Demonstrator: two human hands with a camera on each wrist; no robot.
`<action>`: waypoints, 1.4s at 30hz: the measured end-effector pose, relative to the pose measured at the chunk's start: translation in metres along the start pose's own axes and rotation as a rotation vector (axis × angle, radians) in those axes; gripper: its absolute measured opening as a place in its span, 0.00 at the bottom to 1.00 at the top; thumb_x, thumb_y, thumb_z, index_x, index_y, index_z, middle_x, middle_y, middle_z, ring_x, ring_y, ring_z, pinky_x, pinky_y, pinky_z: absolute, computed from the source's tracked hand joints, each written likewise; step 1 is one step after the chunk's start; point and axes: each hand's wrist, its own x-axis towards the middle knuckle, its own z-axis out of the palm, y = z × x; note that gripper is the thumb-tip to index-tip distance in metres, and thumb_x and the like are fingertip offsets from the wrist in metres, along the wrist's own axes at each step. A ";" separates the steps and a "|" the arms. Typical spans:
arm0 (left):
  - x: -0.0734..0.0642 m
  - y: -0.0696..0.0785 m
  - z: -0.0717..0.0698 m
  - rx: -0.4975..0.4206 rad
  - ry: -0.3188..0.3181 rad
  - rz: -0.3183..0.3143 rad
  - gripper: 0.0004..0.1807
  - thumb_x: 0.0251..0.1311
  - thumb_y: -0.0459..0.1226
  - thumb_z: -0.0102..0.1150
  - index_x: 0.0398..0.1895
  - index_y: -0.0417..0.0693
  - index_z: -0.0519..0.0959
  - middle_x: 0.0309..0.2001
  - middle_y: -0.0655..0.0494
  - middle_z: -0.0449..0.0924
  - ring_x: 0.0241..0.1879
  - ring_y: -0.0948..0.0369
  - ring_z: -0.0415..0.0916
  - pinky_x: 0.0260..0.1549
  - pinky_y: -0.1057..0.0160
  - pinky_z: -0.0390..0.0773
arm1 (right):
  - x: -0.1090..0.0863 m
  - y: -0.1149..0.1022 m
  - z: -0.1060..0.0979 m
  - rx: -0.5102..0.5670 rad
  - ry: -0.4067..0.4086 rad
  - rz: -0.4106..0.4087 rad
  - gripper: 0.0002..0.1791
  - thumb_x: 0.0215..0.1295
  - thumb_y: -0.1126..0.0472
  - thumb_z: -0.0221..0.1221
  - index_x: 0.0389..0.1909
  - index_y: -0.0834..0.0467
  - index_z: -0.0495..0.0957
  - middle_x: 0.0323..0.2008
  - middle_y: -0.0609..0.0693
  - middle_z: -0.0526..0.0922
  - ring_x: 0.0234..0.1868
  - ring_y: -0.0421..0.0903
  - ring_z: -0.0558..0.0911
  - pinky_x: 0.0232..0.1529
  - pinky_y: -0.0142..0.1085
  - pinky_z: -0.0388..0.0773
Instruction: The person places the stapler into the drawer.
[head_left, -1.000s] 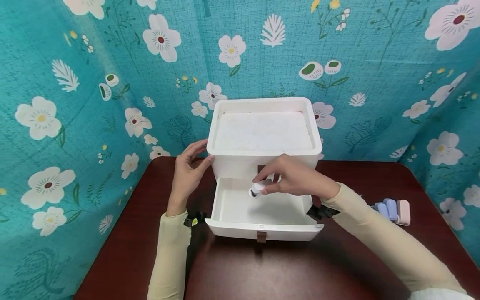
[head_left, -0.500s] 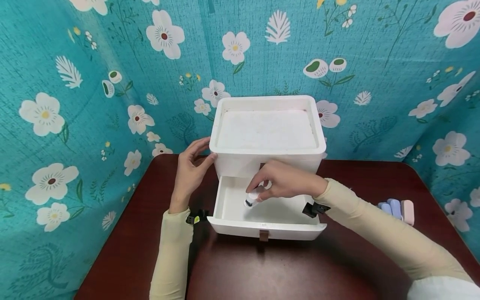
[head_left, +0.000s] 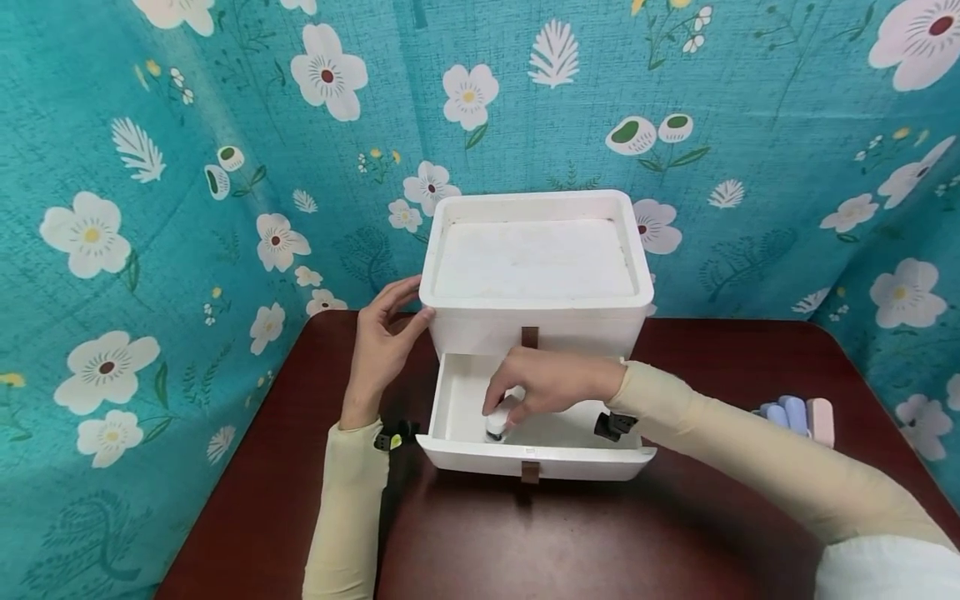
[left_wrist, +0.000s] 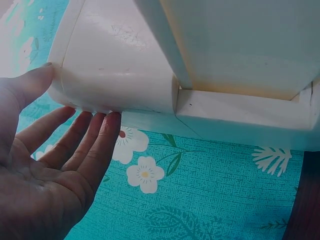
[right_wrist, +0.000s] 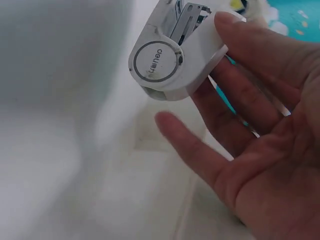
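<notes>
A small white stapler (right_wrist: 172, 65) with a metal staple channel is pinched between the thumb and fingers of my right hand (head_left: 558, 379). In the head view, the stapler (head_left: 498, 423) is low inside the pulled-out drawer (head_left: 480, 460); whether it touches the drawer floor I cannot tell. The white cabinet (head_left: 480, 327) stands above and behind the drawer. My left hand (head_left: 382, 346) touches the cabinet's left front corner, thumb toward the front. In the left wrist view, the fairly straight fingers (left_wrist: 107, 131) rest against the cabinet's side.
The cabinet has a raised rim around its top (head_left: 536, 260). Brown tabs hang from the upper front (head_left: 530, 336) and the drawer front. Several blue blocks (head_left: 791, 411) and a pink block (head_left: 821, 422) lie on the dark table (head_left: 720, 367) at right. Flowered teal cloth surrounds the table.
My right hand has lowered the stapler deeper into the drawer, toward its front and slightly left. My left hand stays at the cabinet corner.
</notes>
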 end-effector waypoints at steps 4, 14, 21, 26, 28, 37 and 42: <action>0.001 0.001 0.003 -0.005 -0.009 0.006 0.25 0.69 0.35 0.67 0.69 0.47 0.79 0.66 0.49 0.79 0.65 0.52 0.80 0.60 0.42 0.84 | 0.006 0.005 0.004 0.039 -0.058 0.000 0.13 0.55 0.66 0.75 0.43 0.57 0.91 0.40 0.45 0.93 0.46 0.38 0.90 0.55 0.33 0.86; 0.002 0.003 0.006 -0.004 -0.011 0.006 0.25 0.68 0.34 0.67 0.69 0.47 0.79 0.67 0.49 0.79 0.65 0.51 0.81 0.58 0.50 0.86 | 0.018 0.018 0.007 0.144 -0.144 0.082 0.15 0.53 0.71 0.73 0.42 0.57 0.91 0.38 0.44 0.92 0.44 0.35 0.87 0.58 0.36 0.85; 0.002 0.003 0.005 -0.010 -0.001 0.006 0.25 0.68 0.33 0.67 0.69 0.48 0.79 0.67 0.49 0.79 0.65 0.51 0.81 0.59 0.46 0.85 | 0.023 0.021 0.013 0.151 -0.162 0.055 0.14 0.52 0.71 0.73 0.41 0.57 0.91 0.38 0.46 0.92 0.44 0.42 0.87 0.55 0.35 0.86; 0.001 0.002 0.004 -0.015 0.003 0.000 0.25 0.68 0.33 0.67 0.68 0.47 0.79 0.67 0.49 0.79 0.65 0.51 0.81 0.57 0.57 0.86 | 0.025 0.021 0.015 0.143 -0.179 0.072 0.15 0.52 0.71 0.73 0.42 0.57 0.91 0.39 0.46 0.92 0.44 0.41 0.87 0.54 0.36 0.86; 0.000 0.002 0.004 -0.013 0.006 -0.003 0.25 0.68 0.33 0.67 0.68 0.47 0.79 0.66 0.48 0.79 0.65 0.51 0.81 0.58 0.55 0.86 | 0.025 0.020 0.014 0.161 -0.179 0.080 0.15 0.53 0.71 0.72 0.43 0.58 0.91 0.40 0.47 0.92 0.46 0.42 0.88 0.56 0.37 0.86; 0.000 -0.001 0.002 0.003 0.009 -0.003 0.24 0.69 0.34 0.66 0.68 0.47 0.79 0.66 0.50 0.80 0.65 0.52 0.81 0.59 0.47 0.85 | 0.017 0.015 0.001 0.186 -0.124 0.005 0.16 0.60 0.66 0.73 0.49 0.61 0.88 0.47 0.53 0.92 0.53 0.47 0.89 0.63 0.37 0.83; 0.001 -0.001 0.001 0.004 0.007 0.002 0.25 0.69 0.33 0.67 0.68 0.47 0.79 0.66 0.49 0.79 0.65 0.51 0.81 0.56 0.61 0.87 | 0.012 0.008 -0.006 0.276 -0.129 -0.021 0.16 0.63 0.65 0.71 0.52 0.62 0.87 0.49 0.55 0.91 0.55 0.51 0.89 0.65 0.33 0.82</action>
